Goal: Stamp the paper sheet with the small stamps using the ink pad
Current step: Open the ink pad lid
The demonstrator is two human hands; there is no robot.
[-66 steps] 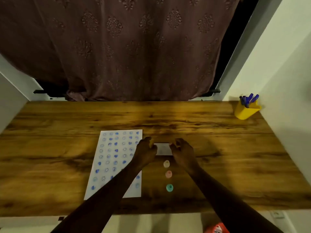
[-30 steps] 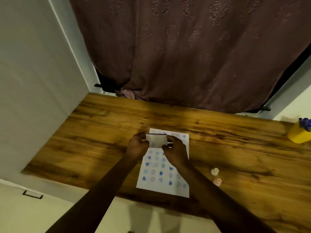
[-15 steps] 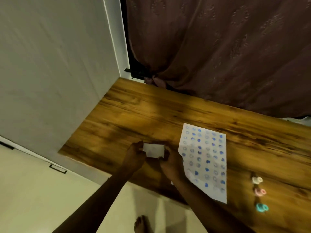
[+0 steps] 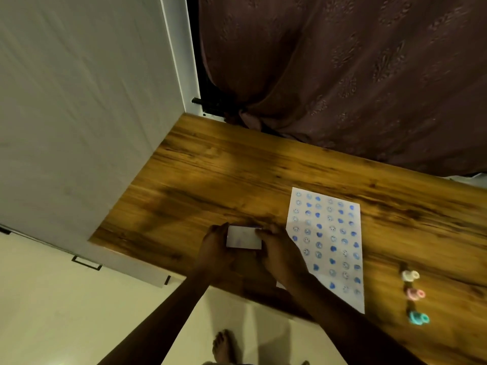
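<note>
A small white rectangular ink pad [image 4: 243,240] is gripped between my left hand [image 4: 214,250] and my right hand [image 4: 279,252], over the wooden table [image 4: 210,180] just left of the paper sheet [image 4: 326,243]. The sheet is white and covered in rows of blue stamp marks; its near left corner is hidden by my right forearm. Right of the sheet, three small stamps lie in a line: a white stamp [image 4: 410,275], a pink stamp [image 4: 415,294] and a teal stamp [image 4: 419,318].
A white wall panel [image 4: 79,114] stands at the table's left end and a dark maroon curtain [image 4: 342,75] hangs behind it. The table's near edge runs under my forearms. Below it are the pale floor and a bare foot [image 4: 224,346].
My hands carried the ink pad from the right of the sheet, across it, to its left side. The view swung left, so the yellow pen holder has left the frame.
</note>
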